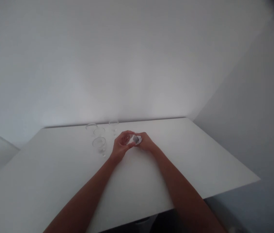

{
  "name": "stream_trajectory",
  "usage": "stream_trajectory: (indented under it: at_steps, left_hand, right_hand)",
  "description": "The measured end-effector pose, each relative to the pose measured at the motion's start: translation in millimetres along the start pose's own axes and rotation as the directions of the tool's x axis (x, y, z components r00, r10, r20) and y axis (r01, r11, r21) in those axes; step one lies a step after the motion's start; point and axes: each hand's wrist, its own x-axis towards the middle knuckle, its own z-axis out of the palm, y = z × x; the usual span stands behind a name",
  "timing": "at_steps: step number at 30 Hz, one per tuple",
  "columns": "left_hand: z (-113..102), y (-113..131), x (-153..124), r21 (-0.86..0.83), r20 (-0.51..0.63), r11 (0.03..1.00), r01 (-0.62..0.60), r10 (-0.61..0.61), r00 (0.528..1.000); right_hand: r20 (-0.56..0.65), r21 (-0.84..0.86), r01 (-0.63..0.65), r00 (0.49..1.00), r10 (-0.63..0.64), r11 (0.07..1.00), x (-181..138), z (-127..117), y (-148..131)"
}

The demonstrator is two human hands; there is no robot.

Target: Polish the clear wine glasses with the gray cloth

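Near the middle of the table, my left hand (120, 148) curls its fingers around a clear drinking glass (128, 139) that lies tilted toward the right. Close against it, my right hand (146, 142) is closed on a small white and grey piece (137, 139), which looks like cloth or paper; its exact kind is unclear. That piece is at the glass, and the fingers partly cover both. To the left of my hands stand several clear stemmed glasses, the nearest glass (99, 141) having a wide round bowl. Farther back, a smaller-looking glass (113, 123) stands near the wall.
The white table (61, 174) meets a pale wall (137, 64) along its back edge. Another wall (255, 106) rises on the right. A dark shape (168, 223) shows below the table's front edge. The clear glasses are faint against the white surface.
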Motion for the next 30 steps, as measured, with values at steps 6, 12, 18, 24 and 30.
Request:
stream_trajectory:
  at_steps: [6,12,18,24,30]
  left_hand:
    - [0,-2,0,-0.005,-0.021,1.0,0.007,-0.007,1.0]
    - [-6,-9,1,0.023,-0.162,0.998,-0.051,0.054,0.985]
    - [-5,-8,2,-0.009,-0.22,0.994,-0.113,0.109,0.97]
    - [2,-7,-1,-0.057,-0.063,0.998,-0.023,0.02,0.998]
    - [-1,-19,1,-0.129,-0.079,0.989,0.078,-0.089,0.993]
  right_hand:
    - [-0.132,0.239,0.034,0.991,-0.002,0.971,-2,-1,8]
    - [-0.355,0.691,0.031,0.885,0.302,0.722,-1,-10,17]
    - [-0.11,0.909,-0.097,0.883,0.457,0.406,7,0,-2]
    - [-0.188,0.874,-0.113,0.818,0.543,0.473,7,14,-17]
    - [-0.608,0.458,0.031,0.74,0.287,0.888,-12,11,-16]
